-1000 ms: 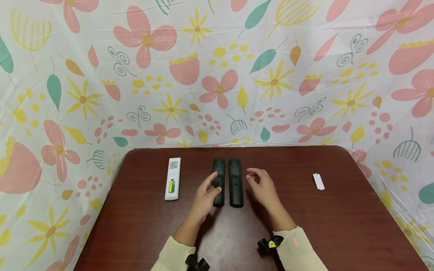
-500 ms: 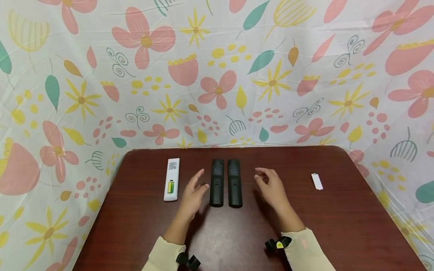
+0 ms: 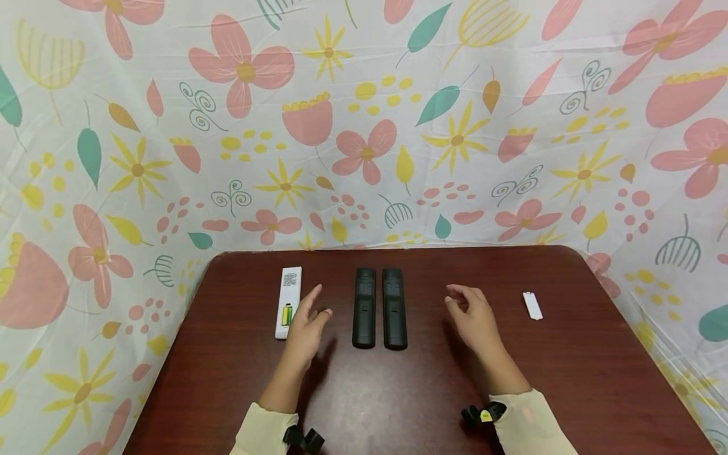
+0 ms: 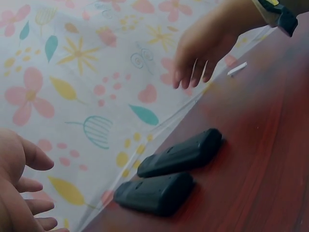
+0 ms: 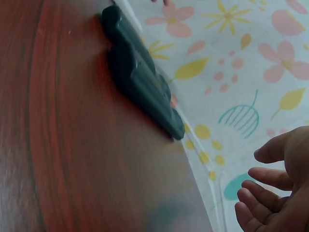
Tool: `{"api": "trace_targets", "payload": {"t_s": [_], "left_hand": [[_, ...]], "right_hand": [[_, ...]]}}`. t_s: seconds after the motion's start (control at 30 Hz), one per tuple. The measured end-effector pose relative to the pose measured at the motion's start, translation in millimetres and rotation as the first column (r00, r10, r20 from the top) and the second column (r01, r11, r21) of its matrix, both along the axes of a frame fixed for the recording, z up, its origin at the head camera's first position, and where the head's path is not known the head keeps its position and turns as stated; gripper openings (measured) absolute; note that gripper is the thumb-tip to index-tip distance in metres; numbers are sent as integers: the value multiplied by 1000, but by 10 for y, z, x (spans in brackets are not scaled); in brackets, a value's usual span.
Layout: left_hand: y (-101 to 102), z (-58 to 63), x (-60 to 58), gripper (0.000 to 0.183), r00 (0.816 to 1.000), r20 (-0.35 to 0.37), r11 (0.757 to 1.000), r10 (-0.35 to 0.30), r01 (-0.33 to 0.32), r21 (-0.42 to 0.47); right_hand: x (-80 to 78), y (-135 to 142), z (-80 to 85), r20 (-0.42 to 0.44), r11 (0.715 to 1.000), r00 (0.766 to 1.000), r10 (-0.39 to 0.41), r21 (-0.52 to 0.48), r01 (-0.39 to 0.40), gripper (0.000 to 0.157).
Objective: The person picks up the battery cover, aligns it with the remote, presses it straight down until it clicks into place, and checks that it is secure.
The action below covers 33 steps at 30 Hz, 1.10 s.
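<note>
Two black remote controls (image 3: pixel 364 309) (image 3: pixel 395 309) lie face down side by side near the middle of the table. Left of them is a white remote control (image 3: pixel 289 297), its battery slot uncovered with a green-and-yellow battery (image 3: pixel 287 314) inside. My left hand (image 3: pixel 305 332) hovers beside the white remote, hiding part of its lower right edge, with nothing held. Right of the black remotes, my right hand (image 3: pixel 474 316) hangs over the table with loosely bent fingers and holds nothing. Both hands also show in the wrist views, apart from the black remotes.
A small white battery cover (image 3: pixel 533 306) lies on the right of the dark red table (image 3: pixel 569 379). Behind the table hangs a flowered cloth (image 3: pixel 364 126). Black wrist cameras (image 3: pixel 304 439) are strapped over the light sleeves.
My left hand has moved left, off the left black remote and over to the white one. My right hand has moved right, away from the black remotes. The remotes stay put.
</note>
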<state>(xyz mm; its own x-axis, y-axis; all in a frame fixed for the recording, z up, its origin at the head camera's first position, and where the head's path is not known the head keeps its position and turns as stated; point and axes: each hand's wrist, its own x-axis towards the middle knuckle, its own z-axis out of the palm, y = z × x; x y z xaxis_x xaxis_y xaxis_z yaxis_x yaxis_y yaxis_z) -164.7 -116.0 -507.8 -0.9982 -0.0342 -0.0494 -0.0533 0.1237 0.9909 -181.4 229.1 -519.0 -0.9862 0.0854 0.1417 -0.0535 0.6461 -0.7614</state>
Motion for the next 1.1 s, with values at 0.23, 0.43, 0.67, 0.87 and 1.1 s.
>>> {"api": "trace_targets", "payload": {"t_s": [0.23, 0.43, 0.67, 0.87, 1.1], "left_hand": [[-151, -23, 12, 61, 998, 20, 998, 53, -52, -41], [-263, -27, 4, 63, 995, 38, 992, 94, -91, -83], [-382, -70, -25, 63, 991, 39, 986, 129, -124, -116], [-490, -162, -62, 66, 986, 49, 982, 158, -152, -111], [-568, -229, -73, 67, 982, 18, 967, 187, -181, -181]], "right_hand": [[23, 152, -9, -29, 998, 999, -36, 45, 38, 38], [22, 297, -33, -41, 995, 997, -63, 77, 66, 39], [34, 478, -48, -48, 988, 994, -95, 114, 100, 39], [48, 638, -52, -62, 983, 992, -107, 145, 115, 40], [66, 814, -77, -68, 974, 990, -127, 179, 138, 39]]}}
